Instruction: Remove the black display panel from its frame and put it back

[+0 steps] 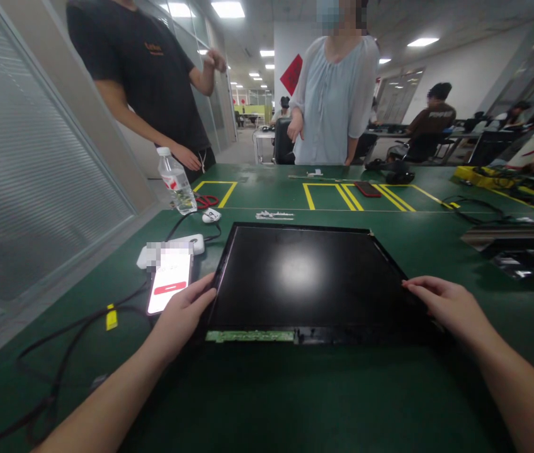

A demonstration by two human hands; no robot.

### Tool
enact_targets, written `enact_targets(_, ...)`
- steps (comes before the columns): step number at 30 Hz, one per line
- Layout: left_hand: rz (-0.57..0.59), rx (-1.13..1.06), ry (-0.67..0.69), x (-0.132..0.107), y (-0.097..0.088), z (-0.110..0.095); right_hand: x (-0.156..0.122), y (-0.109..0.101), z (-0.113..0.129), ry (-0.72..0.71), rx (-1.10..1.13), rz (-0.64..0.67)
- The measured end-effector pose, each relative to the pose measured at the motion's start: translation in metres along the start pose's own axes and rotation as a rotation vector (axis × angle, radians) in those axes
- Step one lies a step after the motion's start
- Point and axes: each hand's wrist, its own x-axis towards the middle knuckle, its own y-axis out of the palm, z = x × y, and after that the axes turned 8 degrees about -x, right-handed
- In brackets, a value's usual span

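Note:
A black flat display panel [305, 277] lies face up on the green table [295, 402], with a strip of green circuit board [249, 336] along its near edge. My left hand [182, 314] grips the panel's left edge near the front corner, fingers curled onto it. On the panel's right edge rests my right hand [441, 305], fingers laid along the frame and holding it. Both forearms reach in from the bottom of the view.
A lit phone [169, 286] lies just left of my left hand, beside a white power strip [191, 242] and black cables [59, 352]. A water bottle [176, 180], red scissors [206, 201] and a red phone [368, 189] lie farther back. Two people stand at the table's far side.

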Motion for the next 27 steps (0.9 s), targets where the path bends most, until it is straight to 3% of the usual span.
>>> enact_targets(4,-0.086,-0.358,-0.291,-0.015,0.015,-0.022,0.001,0.001,-0.002,-0.009,0.028,-0.031)
enact_targets(6,-0.128,-0.438,-0.344,-0.019,0.02,-0.029,0.0,0.001,0.0,-0.003,0.033,-0.036)
enact_targets(10,-0.129,-0.512,-0.379,-0.022,0.025,-0.034,-0.002,-0.001,0.004,0.027,0.027,-0.029)
enact_targets(15,-0.127,-0.559,-0.412,-0.022,0.027,-0.035,0.0,-0.001,0.0,-0.035,0.024,-0.052)
enact_targets(27,-0.08,-0.684,-0.443,-0.018,0.027,-0.027,0.0,-0.002,-0.001,-0.032,0.021,-0.042)
